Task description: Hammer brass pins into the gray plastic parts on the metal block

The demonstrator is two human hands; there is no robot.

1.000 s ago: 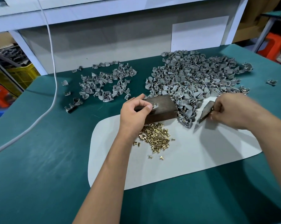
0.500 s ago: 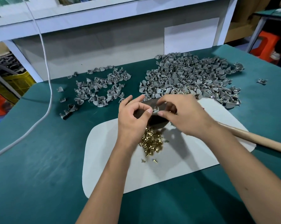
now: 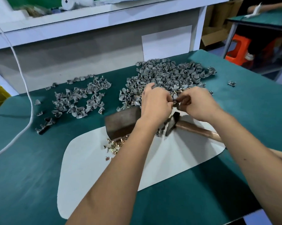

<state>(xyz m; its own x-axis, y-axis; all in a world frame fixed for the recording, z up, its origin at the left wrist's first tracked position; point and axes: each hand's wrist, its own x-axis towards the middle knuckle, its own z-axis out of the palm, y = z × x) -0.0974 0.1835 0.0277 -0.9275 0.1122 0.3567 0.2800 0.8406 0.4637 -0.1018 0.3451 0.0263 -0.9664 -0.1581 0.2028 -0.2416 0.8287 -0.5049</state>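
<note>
Your forearms cover much of the white mat [image 3: 91, 168] and part of the metal block [image 3: 120, 122], which sits just below-left of your grip. The big pile of gray parts [image 3: 166, 75] lies right behind it. The hammer [image 3: 193, 127] lies under your right wrist, head blurred. Brass pins [image 3: 116, 144] peek out below the block. Your left hand [image 3: 155, 104] and right hand [image 3: 200, 103] meet fingertip to fingertip, both pinching one small gray part [image 3: 175, 101], hard to make out.
</note>
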